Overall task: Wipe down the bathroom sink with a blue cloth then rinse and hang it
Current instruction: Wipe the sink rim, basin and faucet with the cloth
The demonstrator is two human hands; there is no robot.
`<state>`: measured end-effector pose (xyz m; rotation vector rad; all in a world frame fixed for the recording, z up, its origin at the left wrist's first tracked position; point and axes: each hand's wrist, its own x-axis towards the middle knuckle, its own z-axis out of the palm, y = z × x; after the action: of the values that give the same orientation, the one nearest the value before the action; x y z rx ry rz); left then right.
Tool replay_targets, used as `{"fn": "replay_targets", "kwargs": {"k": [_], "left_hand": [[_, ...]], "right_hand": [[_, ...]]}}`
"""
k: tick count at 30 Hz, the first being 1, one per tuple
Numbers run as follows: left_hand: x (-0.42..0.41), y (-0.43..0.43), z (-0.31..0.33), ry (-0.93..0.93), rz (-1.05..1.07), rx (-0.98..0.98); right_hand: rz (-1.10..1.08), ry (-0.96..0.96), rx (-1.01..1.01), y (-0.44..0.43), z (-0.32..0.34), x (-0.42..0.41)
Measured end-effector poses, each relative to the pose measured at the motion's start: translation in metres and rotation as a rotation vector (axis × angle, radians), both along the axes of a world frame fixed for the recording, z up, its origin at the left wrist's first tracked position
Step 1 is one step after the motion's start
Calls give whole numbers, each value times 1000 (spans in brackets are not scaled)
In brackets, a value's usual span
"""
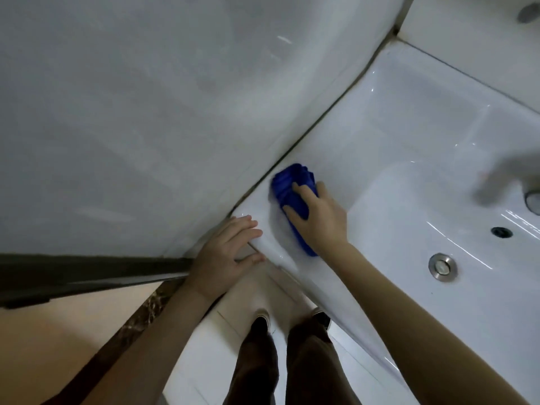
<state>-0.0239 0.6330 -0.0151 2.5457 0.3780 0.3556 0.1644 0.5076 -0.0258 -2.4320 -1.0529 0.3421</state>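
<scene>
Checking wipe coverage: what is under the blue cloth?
The white sink ledge beside the wall; the blue cloth, held by the right hand, lies on it. The patch directly beneath is covered, so unseen.

The middle of the blue cloth [287,182] lies covered by the right hand [318,220]. Only two of its fingers [299,190] show, so only the cloth's bunched end by the wall [146,112] and a tail below the wrist can be seen. At the right edge a grey smear [508,176] over the sink [409,147] is too blurred to name, the basin runs out of the picture there, and a round metal part [529,11] in the top right corner is cut by the edge. The person's legs [309,363] are cut off at the bottom edge, and one shoe [321,317] sits partly behind the sink's front rim.
</scene>
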Motion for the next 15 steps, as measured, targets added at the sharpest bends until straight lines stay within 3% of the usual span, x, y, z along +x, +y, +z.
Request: {"fn": "replay_targets", "kwargs": {"k": [5, 9, 11, 15], "left_hand": [[-4, -2, 10, 75, 2, 8], [-4, 5, 7, 90, -13, 5], [-3, 4, 8, 68, -16, -12], [-4, 8, 8, 25, 6, -53]], "right_hand": [[114, 528, -73, -43, 30, -29], [-8, 522, -138, -92, 40, -41], [-44, 473, -116, -65, 40, -47], [-43, 571, 7, 10, 38, -48]]}}
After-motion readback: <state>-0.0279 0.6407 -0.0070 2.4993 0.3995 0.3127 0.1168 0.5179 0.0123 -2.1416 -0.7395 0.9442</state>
